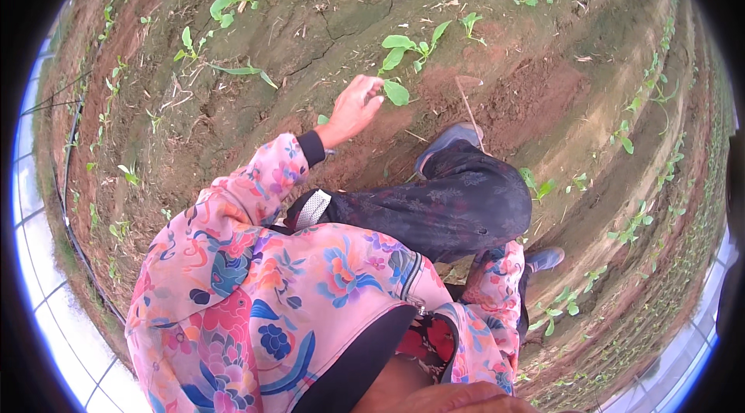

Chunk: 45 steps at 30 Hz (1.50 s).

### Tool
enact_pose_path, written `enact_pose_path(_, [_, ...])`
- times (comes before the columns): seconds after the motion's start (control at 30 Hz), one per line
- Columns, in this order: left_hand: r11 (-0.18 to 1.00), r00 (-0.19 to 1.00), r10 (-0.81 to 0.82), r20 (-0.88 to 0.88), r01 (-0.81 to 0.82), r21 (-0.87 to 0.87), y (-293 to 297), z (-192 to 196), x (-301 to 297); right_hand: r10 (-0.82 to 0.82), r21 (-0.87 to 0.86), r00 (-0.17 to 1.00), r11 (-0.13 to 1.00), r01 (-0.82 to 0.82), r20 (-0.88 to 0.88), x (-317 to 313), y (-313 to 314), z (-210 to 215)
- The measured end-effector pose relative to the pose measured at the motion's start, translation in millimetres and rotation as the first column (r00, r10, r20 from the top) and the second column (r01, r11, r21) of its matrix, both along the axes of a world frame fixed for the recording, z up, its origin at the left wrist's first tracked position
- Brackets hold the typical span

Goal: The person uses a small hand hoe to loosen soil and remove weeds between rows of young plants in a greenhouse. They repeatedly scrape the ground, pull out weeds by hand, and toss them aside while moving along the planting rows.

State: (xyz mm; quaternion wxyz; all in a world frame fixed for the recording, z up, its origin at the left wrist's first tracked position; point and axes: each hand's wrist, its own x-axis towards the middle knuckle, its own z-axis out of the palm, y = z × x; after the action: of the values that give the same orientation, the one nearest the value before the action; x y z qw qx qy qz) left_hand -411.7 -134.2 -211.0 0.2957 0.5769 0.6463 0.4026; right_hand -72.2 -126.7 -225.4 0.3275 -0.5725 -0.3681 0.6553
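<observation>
My left hand reaches out over the soil, coming from a pink floral sleeve with a dark cuff. Its fingers are curled together in a pinch beside a leafy green seedling. One broad round leaf of that plant lies right at the fingertips. Whether a stem or something small is between the fingers, I cannot make out. My right sleeve goes down behind my bent knee, and my right hand is hidden there.
My dark-trousered knee and blue-grey shoe are close to the hand. A thin stick stands by the shoe. More seedlings grow in rows around. A black hose runs along the left edge.
</observation>
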Motion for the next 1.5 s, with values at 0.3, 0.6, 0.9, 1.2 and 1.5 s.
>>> enact_pose_path(0.3, [0.926, 0.688, -0.35, -0.635, 0.153, -0.345, 169, -52, 5, 0.068, 0.043, 0.998, 0.997, -0.068, -0.008, -2, 48, -5])
enact_pose_path(0.6, [0.919, 0.526, -0.388, -0.757, 0.281, -0.276, 151, -32, 22, 0.363, -0.044, 0.93, 0.93, -0.365, -0.052, -99, 169, 36])
enact_pose_path(0.9, [0.953, 0.558, -0.299, -0.775, 0.219, -0.21, 131, -31, 36, 0.301, 0.363, 0.845, 0.801, -0.476, 0.442, -115, 190, -78])
enact_pose_path(1.2, [0.964, 0.617, -0.265, -0.741, 0.173, -0.201, 130, -33, 37, 0.287, -0.077, 0.942, 0.958, -0.278, 0.175, -133, 189, -47])
enact_pose_path(1.5, [0.966, 0.616, -0.257, -0.744, 0.143, -0.215, 125, -37, 30, 0.326, 0.155, 0.859, 0.898, -0.412, 0.396, -110, 151, -49])
